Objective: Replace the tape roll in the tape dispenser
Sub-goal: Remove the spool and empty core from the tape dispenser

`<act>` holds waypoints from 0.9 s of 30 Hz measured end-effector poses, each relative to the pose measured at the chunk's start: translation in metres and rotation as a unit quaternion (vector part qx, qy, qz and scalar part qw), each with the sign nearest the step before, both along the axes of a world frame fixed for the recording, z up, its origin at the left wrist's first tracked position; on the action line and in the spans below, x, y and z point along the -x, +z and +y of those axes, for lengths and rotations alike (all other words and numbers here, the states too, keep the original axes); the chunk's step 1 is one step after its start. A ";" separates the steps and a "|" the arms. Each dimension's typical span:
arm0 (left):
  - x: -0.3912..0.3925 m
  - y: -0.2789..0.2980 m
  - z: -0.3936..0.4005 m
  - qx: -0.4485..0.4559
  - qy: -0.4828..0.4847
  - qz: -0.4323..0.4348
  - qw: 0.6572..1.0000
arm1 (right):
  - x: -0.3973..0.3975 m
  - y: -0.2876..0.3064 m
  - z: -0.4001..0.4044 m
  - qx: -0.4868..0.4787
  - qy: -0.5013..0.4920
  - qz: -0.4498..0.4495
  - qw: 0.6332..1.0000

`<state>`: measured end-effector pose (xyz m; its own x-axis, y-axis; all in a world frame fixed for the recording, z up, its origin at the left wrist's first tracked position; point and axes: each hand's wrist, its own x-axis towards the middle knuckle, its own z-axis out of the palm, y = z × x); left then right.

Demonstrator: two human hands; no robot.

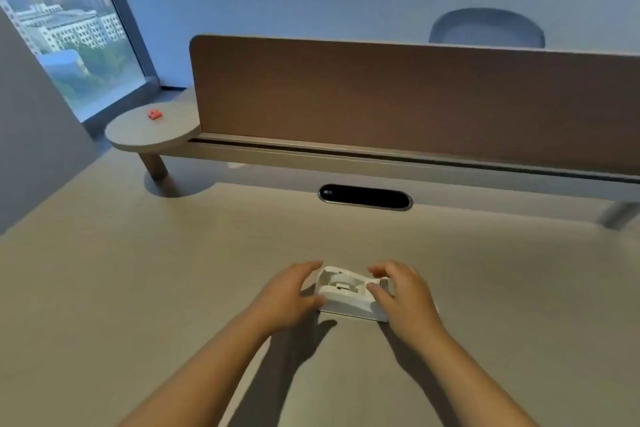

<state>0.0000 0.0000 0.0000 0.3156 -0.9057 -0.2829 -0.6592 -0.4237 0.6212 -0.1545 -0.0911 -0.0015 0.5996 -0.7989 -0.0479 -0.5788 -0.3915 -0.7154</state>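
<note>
A white tape dispenser (346, 298) sits on the beige desk (138, 288), lengthwise left to right, its cutter end on the right. A pale tape roll (341, 279) shows in its well. My left hand (291, 295) wraps the dispenser's left end, thumb on the near side, fingers curled over the far side. My right hand (403, 295) holds the right end, with fingers over the cutter and the thumb pressing on the top near it.
A brown divider panel (415, 97) runs along the back of the desk above a low shelf. A black oval cable slot (365, 197) lies ahead of the hands. A small red object (154, 114) rests on the round shelf end at back left.
</note>
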 end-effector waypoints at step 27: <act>-0.014 -0.035 -0.021 0.061 0.048 0.079 0.994 | -0.030 -0.043 -0.003 0.032 -0.028 -0.031 0.999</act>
<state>0.0135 -0.0212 -0.0351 0.3628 -0.9040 -0.2261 -0.5097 -0.3957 0.7640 -0.1247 -0.0944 -0.0448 0.5539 -0.8316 0.0408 -0.5559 -0.4058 -0.7254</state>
